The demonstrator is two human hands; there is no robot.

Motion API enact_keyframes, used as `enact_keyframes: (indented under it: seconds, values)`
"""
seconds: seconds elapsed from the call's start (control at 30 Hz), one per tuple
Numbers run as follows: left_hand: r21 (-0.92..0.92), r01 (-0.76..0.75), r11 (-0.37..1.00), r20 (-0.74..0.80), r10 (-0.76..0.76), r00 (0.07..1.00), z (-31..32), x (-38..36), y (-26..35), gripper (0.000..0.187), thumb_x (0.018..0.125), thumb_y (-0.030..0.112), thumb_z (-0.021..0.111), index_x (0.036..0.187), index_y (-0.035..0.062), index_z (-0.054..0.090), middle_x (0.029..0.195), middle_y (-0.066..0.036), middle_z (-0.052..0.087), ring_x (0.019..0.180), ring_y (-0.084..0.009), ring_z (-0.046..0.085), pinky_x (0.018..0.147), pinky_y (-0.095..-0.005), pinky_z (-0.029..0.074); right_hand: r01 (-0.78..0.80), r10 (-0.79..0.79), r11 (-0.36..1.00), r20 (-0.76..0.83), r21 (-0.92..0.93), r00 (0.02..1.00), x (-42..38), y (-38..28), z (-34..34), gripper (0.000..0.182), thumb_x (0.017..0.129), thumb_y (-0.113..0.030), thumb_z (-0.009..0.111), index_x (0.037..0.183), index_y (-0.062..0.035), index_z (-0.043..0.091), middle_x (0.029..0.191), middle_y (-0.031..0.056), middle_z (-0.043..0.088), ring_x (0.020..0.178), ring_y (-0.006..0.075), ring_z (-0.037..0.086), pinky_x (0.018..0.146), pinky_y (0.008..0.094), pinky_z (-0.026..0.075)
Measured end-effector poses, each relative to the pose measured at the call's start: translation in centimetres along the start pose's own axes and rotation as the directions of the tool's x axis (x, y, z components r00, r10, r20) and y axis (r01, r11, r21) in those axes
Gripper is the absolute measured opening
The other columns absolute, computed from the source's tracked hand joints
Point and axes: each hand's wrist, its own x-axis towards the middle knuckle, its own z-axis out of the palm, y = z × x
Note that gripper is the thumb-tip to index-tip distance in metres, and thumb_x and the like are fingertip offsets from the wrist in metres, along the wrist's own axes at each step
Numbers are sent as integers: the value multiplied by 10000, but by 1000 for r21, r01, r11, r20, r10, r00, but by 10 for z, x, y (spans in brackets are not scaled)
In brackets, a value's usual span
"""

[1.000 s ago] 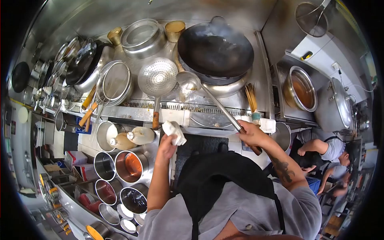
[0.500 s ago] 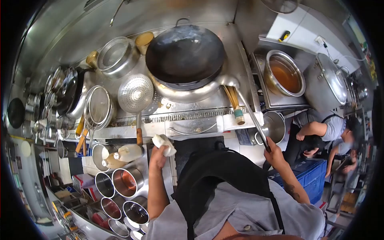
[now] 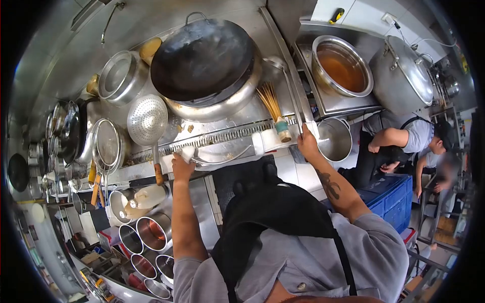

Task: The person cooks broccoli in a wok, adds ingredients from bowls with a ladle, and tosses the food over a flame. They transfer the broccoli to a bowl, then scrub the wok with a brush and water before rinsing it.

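My left hand is closed on a folded white cloth at the stove's front edge, just right of the wooden handle of a perforated skimmer. My right hand grips the handle end of a long metal ladle. The ladle's bowl lies on the stove top, right of a large black wok seated on its burner ring. Between the wok and the ladle lies a bamboo brush with a green band, its handle end over the front ledge.
A pot of brown liquid and a large lidded pot stand at the right. Strainers and pans are at the left. Sauce containers sit lower left. Two people are at the right, near a blue crate.
Both my hands have moved forward to the stove's front edge, the left with the cloth, the right with the ladle handle. The view has shifted, and the wok appears farther left.
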Motion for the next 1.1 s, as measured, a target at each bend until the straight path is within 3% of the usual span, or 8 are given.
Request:
enact_keyframes:
  seconds: [0.13, 0.23, 0.3, 0.37, 0.43, 0.7, 0.93, 1.1]
  values:
    - [34, -50, 998, -112, 53, 992, -31, -31, 17, 781, 715, 202, 689, 1328, -110, 318, 1106, -312, 524, 1006, -459, 551, 894, -472, 465, -63, 69, 997, 111, -54, 991, 6, 1, -21, 545, 810, -91, 626, 1303, 55, 445, 1044, 250, 574, 936, 416, 597, 810, 460, 504]
    - [-73, -291, 954, -429, 233, 872, -43, -74, 39, 382, 793, 98, 589, 1108, -110, 535, 981, -251, 565, 890, -391, 557, 803, -468, 449, 93, -86, 989, 69, -111, 994, 22, -15, -34, 547, 798, -166, 664, 1265, 54, 484, 1045, 285, 556, 967, 426, 580, 825, 450, 501]
    - [-297, -299, 907, -247, 229, 941, -10, -101, 45, 268, 801, 57, 623, 1051, -35, 595, 858, -157, 605, 757, -250, 592, 684, -371, 485, 124, -114, 988, 108, -87, 988, 32, -37, -24, 557, 793, -195, 676, 1257, 53, 494, 1059, 288, 558, 974, 425, 580, 840, 447, 497]
    - [-466, -255, 847, 42, 310, 950, 17, -129, 85, 228, 786, 66, 600, 996, -20, 613, 864, -167, 612, 803, -316, 606, 707, -408, 492, 173, -164, 983, 130, -62, 978, 44, -58, -6, 568, 788, -225, 687, 1248, 53, 503, 1073, 291, 559, 981, 425, 581, 854, 445, 494]
    - [-530, -534, 658, -66, 596, 800, 95, -138, 93, 257, 759, 49, 601, 1008, -14, 615, 885, -167, 622, 837, -334, 615, 734, -417, 502, 193, -117, 955, 315, -224, 942, 58, -72, 11, 605, 779, -287, 703, 1235, 50, 491, 1085, 284, 569, 1016, 404, 585, 887, 435, 489]
    - [-377, -684, 625, 134, 767, 627, 233, -135, 174, 683, 688, 180, 631, 1278, -97, 427, 1215, -262, 518, 1140, -401, 516, 957, -460, 450, -156, 176, 984, 502, -83, 847, 115, -73, -8, 560, 775, -282, 667, 1181, 55, 478, 1044, 273, 625, 978, 395, 633, 860, 434, 512]
    - [-128, -615, 778, 413, 606, 680, 281, -112, 201, 919, 690, 247, 668, 1407, -121, 226, 1427, -296, 331, 1354, -423, 304, 1134, -499, 246, 217, 115, 826, 533, -520, 838, 106, -84, -34, 537, 781, -183, 643, 1239, 40, 472, 1051, 295, 600, 997, 405, 625, 871, 457, 515]
    - [11, -608, 794, 456, 537, 710, 288, -119, 211, 768, 793, 232, 584, 1414, -97, 275, 1453, -245, 329, 1370, -363, 300, 1142, -476, 223, 428, 22, 791, 719, -438, 695, 111, -103, -93, 514, 760, -92, 612, 1244, 27, 484, 1042, 279, 597, 950, 387, 638, 828, 453, 529]
